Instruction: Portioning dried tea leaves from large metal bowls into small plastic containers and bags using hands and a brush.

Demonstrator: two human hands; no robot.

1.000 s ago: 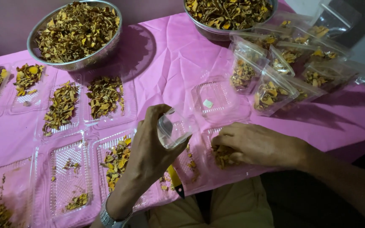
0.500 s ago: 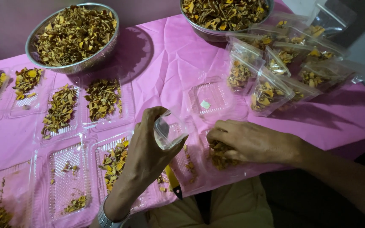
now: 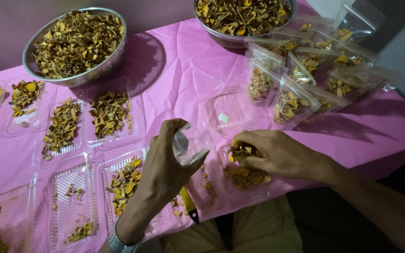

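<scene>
My left hand (image 3: pixel 165 161) grips the raised clear lid (image 3: pixel 191 145) of a plastic clamshell tray at the table's near edge. My right hand (image 3: pixel 273 152) rests in that tray's base (image 3: pixel 258 187), its fingers closed on a pinch of dried yellow-brown flakes (image 3: pixel 242 171) piled there. A watch sits on my left wrist. Just behind the hands lies an empty clear tray (image 3: pixel 230 112) with a small white packet inside.
Two steel bowls heaped with dried flakes stand at the back, one left (image 3: pixel 76 42), one centre (image 3: pixel 242 14). Several filled clear pouches (image 3: pixel 305 79) are stacked at the right. Open trays with flakes (image 3: pixel 108 112) cover the left of the pink tablecloth (image 3: pixel 183 65). A yellow-handled knife (image 3: pixel 188 204) lies at the near edge.
My right hand has shifted slightly within the tray of flakes. My left hand keeps the lid raised in nearly the same place.
</scene>
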